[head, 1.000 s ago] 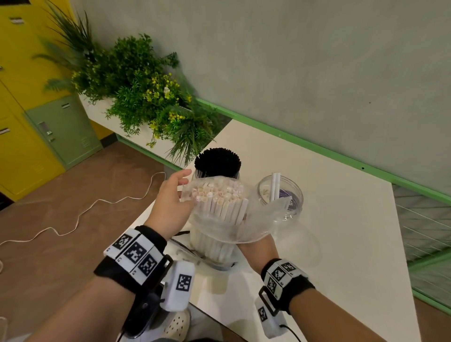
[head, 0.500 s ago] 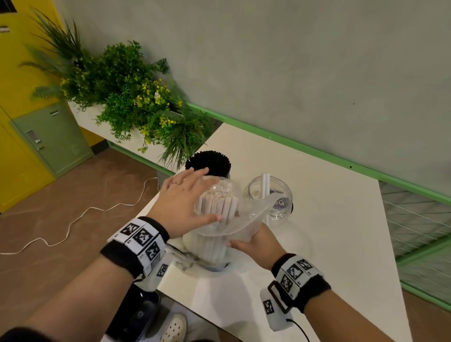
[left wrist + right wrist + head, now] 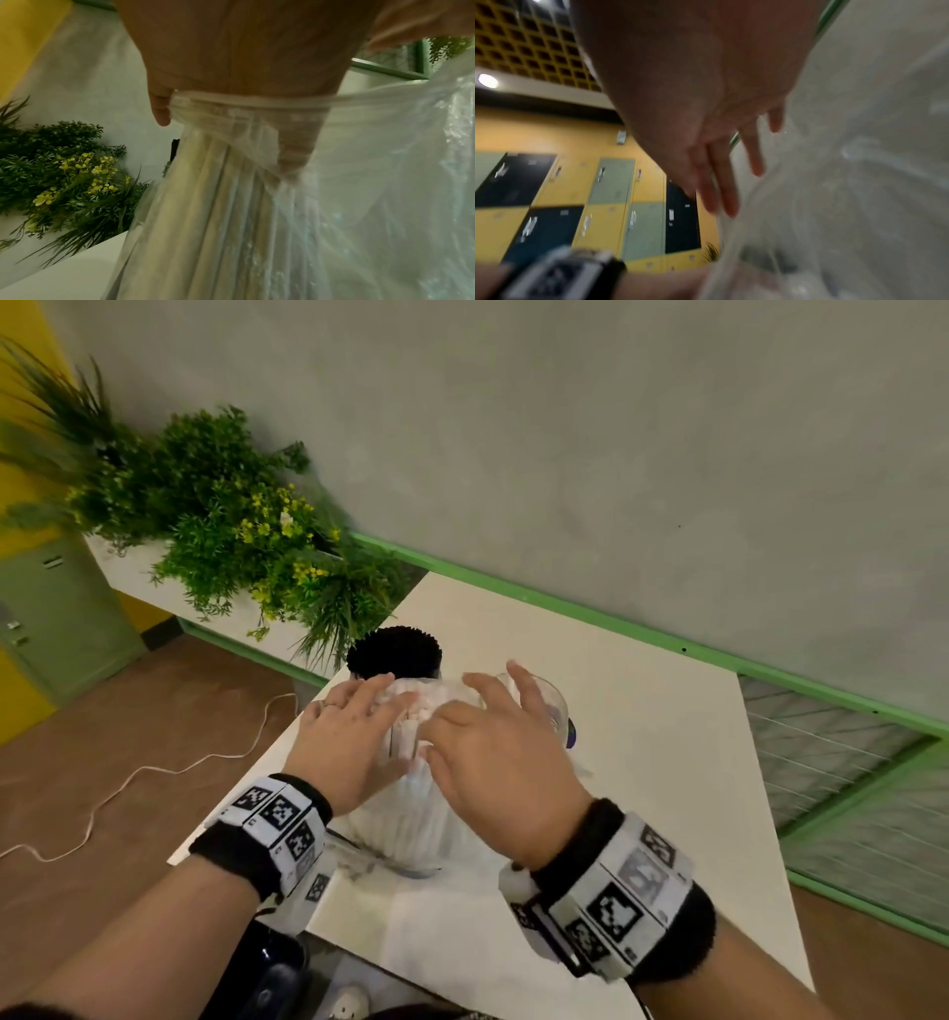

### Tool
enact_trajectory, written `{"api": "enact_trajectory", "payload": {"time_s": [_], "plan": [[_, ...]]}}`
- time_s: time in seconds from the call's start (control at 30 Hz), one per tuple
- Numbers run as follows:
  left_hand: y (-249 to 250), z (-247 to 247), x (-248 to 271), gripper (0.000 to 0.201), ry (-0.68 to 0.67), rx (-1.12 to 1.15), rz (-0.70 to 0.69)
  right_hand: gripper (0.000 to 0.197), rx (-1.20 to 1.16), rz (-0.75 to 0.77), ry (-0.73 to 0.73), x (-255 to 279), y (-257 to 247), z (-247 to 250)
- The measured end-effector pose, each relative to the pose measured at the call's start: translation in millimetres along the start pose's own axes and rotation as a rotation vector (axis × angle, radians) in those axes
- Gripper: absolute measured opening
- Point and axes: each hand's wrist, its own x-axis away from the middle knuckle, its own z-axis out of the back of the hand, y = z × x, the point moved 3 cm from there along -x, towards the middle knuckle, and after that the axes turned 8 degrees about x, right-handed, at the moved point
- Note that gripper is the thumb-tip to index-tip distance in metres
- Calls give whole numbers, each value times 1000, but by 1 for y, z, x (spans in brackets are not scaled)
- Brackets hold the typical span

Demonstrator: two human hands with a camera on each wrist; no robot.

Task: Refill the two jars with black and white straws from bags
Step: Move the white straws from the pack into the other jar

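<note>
Clear bag of white straws (image 3: 411,819) stands upright on the white counter (image 3: 657,788), near its front left edge, between both hands. Left hand (image 3: 349,747): open, fingers extended flat over the straw ends at the bag mouth; the left wrist view shows one finger behind the film. Right hand (image 3: 498,762): open, fingers spread, holding nothing, over the bag top. Right wrist view blurred. Jar of black straws (image 3: 394,652) is just behind the bag; clear jar (image 3: 557,713) is behind the right hand.

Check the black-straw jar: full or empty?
Full: black straws pack the whole mouth of the jar in the head view.
</note>
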Motion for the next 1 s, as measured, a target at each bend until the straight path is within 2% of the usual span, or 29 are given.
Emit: {"api": "enact_trajectory", "payload": {"time_s": [0.1, 0.13, 0.2, 0.27, 0.33, 0.47, 0.6, 0.67, 0.83, 0.93, 1.0], "plan": [[-1, -1, 5, 73, 32, -26, -17, 23, 178, -82, -377, -3, 13, -25], [-2, -2, 7, 75, 41, -26, -17, 31, 183, -108, -477, -1, 19, -32], [-2, -2, 10, 76, 51, -26, -15, 68, 137, -159, -587, 4, 29, -44], [-1, -3, 12, 76, 69, -21, -16, 104, 8, -220, -597, 7, 36, -56], [-1, -4, 14, 77, 85, -3, -24, 116, -145, -287, -564, 11, 39, -71], [-1, -6, 14, 77, 92, 32, -36, 115, -487, -465, -458, 19, 38, -99], [-2, -6, 11, 77, 103, 70, -38, 111, -681, -570, -366, 17, 35, -113], [-1, -4, 9, 81, 107, 106, -25, 113, -724, -582, -402, 14, 33, -118], [-4, 2, -2, 85, 85, 344, 52, 125, -658, -502, -540, 7, 19, -133], [-12, 4, -10, 80, 17, 627, 85, 123, -734, -538, -513, 8, 7, -139], [-21, 5, -18, 63, -67, 798, 111, 123, -709, -567, -456, 8, -3, -142]]}}
